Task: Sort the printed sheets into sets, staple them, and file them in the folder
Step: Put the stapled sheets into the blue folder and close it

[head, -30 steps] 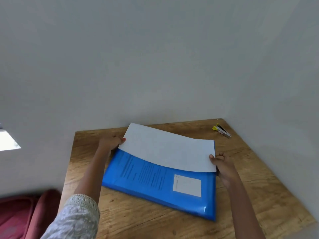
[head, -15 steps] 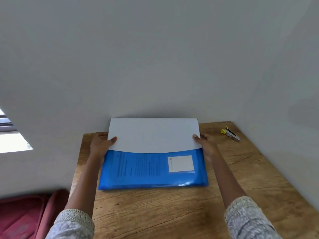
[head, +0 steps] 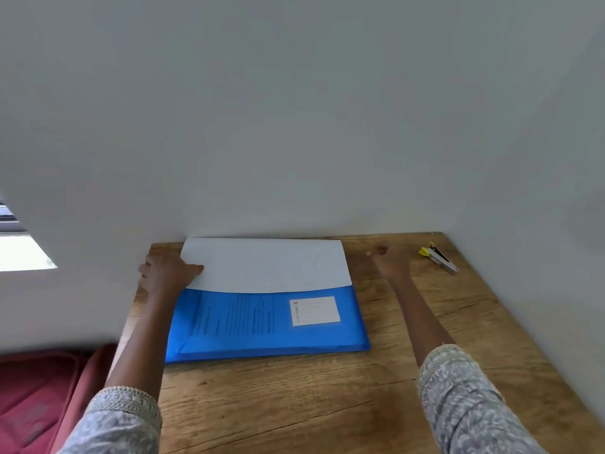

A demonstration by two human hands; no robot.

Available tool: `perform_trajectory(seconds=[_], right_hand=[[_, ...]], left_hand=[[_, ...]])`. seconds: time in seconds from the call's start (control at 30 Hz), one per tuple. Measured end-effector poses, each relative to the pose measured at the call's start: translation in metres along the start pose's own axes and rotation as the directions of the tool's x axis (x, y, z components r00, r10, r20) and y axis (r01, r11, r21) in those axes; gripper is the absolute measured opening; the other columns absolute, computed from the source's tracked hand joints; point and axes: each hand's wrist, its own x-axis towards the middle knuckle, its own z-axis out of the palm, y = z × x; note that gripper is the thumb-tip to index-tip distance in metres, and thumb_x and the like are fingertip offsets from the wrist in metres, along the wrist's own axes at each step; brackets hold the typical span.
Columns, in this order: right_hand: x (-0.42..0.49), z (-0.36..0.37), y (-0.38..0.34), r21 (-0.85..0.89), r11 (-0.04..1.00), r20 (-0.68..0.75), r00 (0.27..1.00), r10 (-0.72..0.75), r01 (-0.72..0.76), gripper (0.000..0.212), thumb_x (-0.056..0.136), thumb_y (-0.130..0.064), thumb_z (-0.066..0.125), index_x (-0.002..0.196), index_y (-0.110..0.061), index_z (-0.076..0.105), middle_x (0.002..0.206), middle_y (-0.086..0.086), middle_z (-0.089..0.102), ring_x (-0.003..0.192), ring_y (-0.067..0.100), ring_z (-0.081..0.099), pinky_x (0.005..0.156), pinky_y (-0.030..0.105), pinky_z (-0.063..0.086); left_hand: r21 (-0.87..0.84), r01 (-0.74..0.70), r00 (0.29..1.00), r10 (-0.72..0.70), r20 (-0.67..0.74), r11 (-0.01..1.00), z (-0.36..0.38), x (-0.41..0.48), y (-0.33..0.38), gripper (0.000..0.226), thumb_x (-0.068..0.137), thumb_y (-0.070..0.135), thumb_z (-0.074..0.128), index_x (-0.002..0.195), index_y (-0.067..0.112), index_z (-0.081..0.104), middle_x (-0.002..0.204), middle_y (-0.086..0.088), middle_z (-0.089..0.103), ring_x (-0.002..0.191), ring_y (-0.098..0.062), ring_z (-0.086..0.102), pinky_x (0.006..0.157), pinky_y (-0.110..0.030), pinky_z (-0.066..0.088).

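Folder (head: 262,322) flat on table (head: 294,404), blue, close to wall (head: 294,126). sheets (head: 265,265) half in, top half poking out toward wall, printed page showing through cover. my left hand (head: 170,273) pinches their left edge, thumb on top. right hand (head: 389,260) off paper, empty, hovering between sheets and stapler (head: 437,257); too blurry to say clenched or relaxed. Guessing sorting and stapling done, no staples visible tho; filing nearly there, just push rest in.

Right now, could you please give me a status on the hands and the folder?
Left hand pinches sheets at left edge; right hand free, blurred. Sheets partly inside blue folder, flat on table. Stapler lies apart, nothing blocking.
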Motion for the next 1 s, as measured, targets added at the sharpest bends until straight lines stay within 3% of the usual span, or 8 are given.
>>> perform_trajectory(seconds=[0.1,0.17,0.33,0.5,0.63,0.77,0.87,1.0], right_hand=[[0.033,-0.040,0.032,-0.281,0.958,-0.091,0.993,-0.078,0.050,0.036,0.085,-0.010,0.060,0.120,-0.004,0.062,0.123,0.018,0.061,0.115,0.033,0.055,0.096,0.040,0.044],[0.050,-0.064,0.057,-0.411,0.911,-0.051,0.996,-0.077,0.049,0.046,0.084,-0.012,0.062,0.129,-0.009,0.055,0.131,0.017,0.055,0.119,0.036,0.051,0.099,0.043,0.041],[0.079,-0.087,0.099,-0.478,0.872,0.089,0.993,-0.072,0.106,0.045,0.083,-0.014,0.065,0.126,-0.015,0.056,0.130,0.014,0.054,0.118,0.037,0.051,0.097,0.045,0.043],[0.087,-0.087,0.102,-0.522,0.833,0.062,0.982,-0.178,0.184,0.035,0.083,-0.009,0.063,0.118,-0.016,0.062,0.115,0.016,0.063,0.106,0.038,0.057,0.087,0.043,0.047],[0.051,-0.061,0.050,-0.391,0.876,-0.010,0.950,-0.312,0.283,0.032,0.089,-0.010,0.057,0.120,-0.017,0.062,0.102,0.015,0.068,0.093,0.035,0.062,0.069,0.030,0.041],[-0.016,0.002,-0.025,-0.119,0.842,0.176,0.845,-0.505,0.527,0.042,0.092,-0.004,0.051,0.127,-0.026,0.057,0.095,0.004,0.065,0.080,0.018,0.059,0.055,0.021,0.034],[-0.070,0.049,-0.057,0.013,0.806,0.353,0.751,-0.558,0.592,0.059,0.090,0.001,0.050,0.138,-0.034,0.044,0.096,0.003,0.063,0.083,0.018,0.057,0.061,0.024,0.041],[-0.119,0.082,-0.066,0.013,0.724,0.509,0.618,-0.599,0.690,0.067,0.090,-0.006,0.057,0.142,-0.038,0.030,0.109,0.008,0.061,0.097,0.024,0.056,0.082,0.037,0.047]], left_hand=[[0.078,-0.091,0.994,0.086,0.068,0.993,0.006,-0.007,0.018,0.088,0.075,0.058,0.066,0.142,0.009,0.037,0.151,-0.023,0.028,0.139,-0.043,0.022,0.113,-0.053,0.021],[0.131,-0.100,0.992,0.087,0.095,0.986,0.015,-0.019,0.030,0.079,0.083,0.054,0.064,0.143,0.012,0.034,0.155,-0.020,0.022,0.142,-0.041,0.014,0.113,-0.053,0.017],[0.175,-0.230,0.968,0.206,0.141,0.957,0.036,-0.043,0.042,0.083,0.085,0.051,0.066,0.151,0.026,0.023,0.162,-0.006,0.002,0.146,-0.034,0.005,0.114,-0.053,0.012],[0.213,-0.306,0.940,0.258,0.224,0.928,0.047,-0.049,0.033,0.081,0.087,0.055,0.061,0.152,0.037,0.016,0.163,0.002,-0.003,0.149,-0.030,-0.004,0.116,-0.055,0.005],[0.246,-0.310,0.940,0.258,0.222,0.918,0.050,-0.048,0.030,0.080,0.088,0.058,0.056,0.153,0.038,0.012,0.163,0.001,-0.004,0.149,-0.030,-0.004,0.116,-0.056,0.005],[0.255,-0.316,0.940,0.264,0.217,0.914,0.052,-0.050,0.029,0.079,0.090,0.058,0.053,0.153,0.038,0.009,0.163,0.001,-0.007,0.149,-0.029,-0.006,0.117,-0.055,0.003],[0.236,-0.329,0.935,0.281,0.216,0.914,0.053,-0.054,0.025,0.076,0.092,0.057,0.051,0.153,0.038,0.010,0.163,0.002,-0.006,0.149,-0.027,-0.005,0.117,-0.052,0.003],[0.088,-0.369,0.919,0.348,0.185,0.925,0.042,-0.053,0.014,0.059,0.099,0.039,0.049,0.151,0.032,0.024,0.163,0.001,0.008,0.150,-0.023,0.003,0.118,-0.043,0.007]])
